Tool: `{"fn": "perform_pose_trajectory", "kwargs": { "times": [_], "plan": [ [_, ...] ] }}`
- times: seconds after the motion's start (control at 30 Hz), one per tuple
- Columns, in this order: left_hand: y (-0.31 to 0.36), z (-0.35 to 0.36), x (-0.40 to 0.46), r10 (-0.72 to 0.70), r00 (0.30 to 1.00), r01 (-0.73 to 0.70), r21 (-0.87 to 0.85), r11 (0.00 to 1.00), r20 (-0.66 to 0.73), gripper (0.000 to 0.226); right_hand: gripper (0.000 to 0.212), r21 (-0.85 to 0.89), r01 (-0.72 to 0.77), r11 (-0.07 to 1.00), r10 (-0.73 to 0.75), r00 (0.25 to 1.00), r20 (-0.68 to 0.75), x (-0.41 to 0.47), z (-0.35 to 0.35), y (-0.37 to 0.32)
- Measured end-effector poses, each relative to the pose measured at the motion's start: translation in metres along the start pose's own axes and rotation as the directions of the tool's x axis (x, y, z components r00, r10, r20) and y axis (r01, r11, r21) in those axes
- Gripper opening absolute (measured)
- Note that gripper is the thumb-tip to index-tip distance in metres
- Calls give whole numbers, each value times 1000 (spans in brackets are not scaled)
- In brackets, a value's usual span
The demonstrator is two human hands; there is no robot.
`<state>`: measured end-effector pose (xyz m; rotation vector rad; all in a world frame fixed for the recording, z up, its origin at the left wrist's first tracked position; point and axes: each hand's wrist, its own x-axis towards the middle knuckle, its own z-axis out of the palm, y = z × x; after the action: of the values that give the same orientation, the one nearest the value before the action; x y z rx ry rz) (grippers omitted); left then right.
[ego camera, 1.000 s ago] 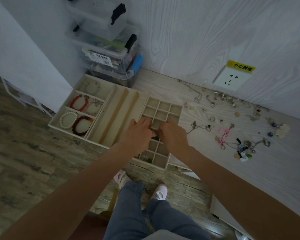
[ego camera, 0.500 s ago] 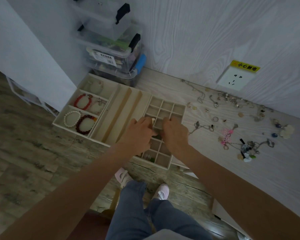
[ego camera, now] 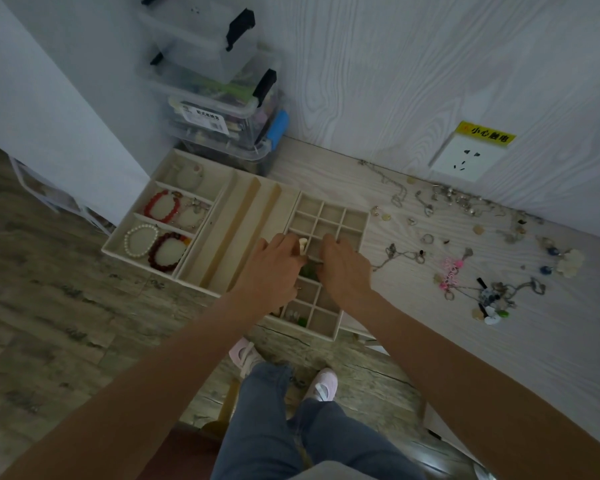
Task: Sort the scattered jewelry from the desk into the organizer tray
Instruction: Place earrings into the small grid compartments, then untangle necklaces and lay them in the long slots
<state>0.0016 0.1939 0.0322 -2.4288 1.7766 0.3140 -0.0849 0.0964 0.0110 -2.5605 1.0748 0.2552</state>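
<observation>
I see a small pale piece [ego camera: 302,244] held up over the grid tray [ego camera: 355,221], near its middle. The left hand [ego camera: 274,268] seems to pinch it with curled fingers. The right hand [ego camera: 342,268] is just beside it, at 3 o'clock from the piece. Its fingers bend down into the tray, but I cannot tell if they hold anything. Something green [ego camera: 307,271] shows in a cell between the two hands.

At 9 o'clock from the grid tray is a tray with long slots [ego camera: 236,216]. Past that is a tray [ego camera: 118,245] with a pearl bracelet [ego camera: 141,240] and red bracelets [ego camera: 161,206].

At 3 o'clock, the loose jewelry [ego camera: 465,244] lies spread on the desk [ego camera: 499,358], well apart from the hands. Clear boxes [ego camera: 219,109] are stacked at 11 o'clock. A wall socket [ego camera: 463,161] is at 2 o'clock.
</observation>
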Motion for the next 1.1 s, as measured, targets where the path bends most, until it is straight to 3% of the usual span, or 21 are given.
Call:
{"fn": "perform_pose_trajectory", "kwargs": {
  "times": [0.3, 0.47, 0.57, 0.63, 0.73, 0.83, 1.0, 1.1],
  "plan": [
    [3, 1, 2, 10, 999, -11, 19, 1000, 35, 39, 24, -48, 23, 999, -24, 999, -24, 1, 3, 1],
    [4, -2, 3, 24, 999, -24, -2, 1000, 47, 44, 18, 110, 19, 994, -19, 1000, -1, 1, -7, 14],
    [11, -7, 5, 42, 999, -42, -42, 998, -4, 44, 13, 218, 67, 974, -49, 995, -90, -1, -18, 34],
    [16, -10, 8, 50, 997, -56, -95, 994, -61, 42, 14, 182, 116, 976, -94, 988, -123, -1, -22, 48],
    [31, -12, 23, 64, 987, -86, -145, 986, -148, 37, 22, 92, 66, 994, -54, 990, -129, 0, -22, 79],
    [56, -13, 44, 66, 977, -83, -76, 994, -203, 27, 28, 85, -5, 996, 19, 986, -163, 0, -22, 111],
    [87, -2, 69, 187, 974, -175, 101, 979, -131, 10, 27, 65, -79, 995, 90, 978, -188, -2, -19, 147],
    [97, 0, 75, 188, 978, -179, 105, 978, -90, 30, 18, 14, -99, 995, 100, 975, -200, -1, -15, 160]
  ]
}}
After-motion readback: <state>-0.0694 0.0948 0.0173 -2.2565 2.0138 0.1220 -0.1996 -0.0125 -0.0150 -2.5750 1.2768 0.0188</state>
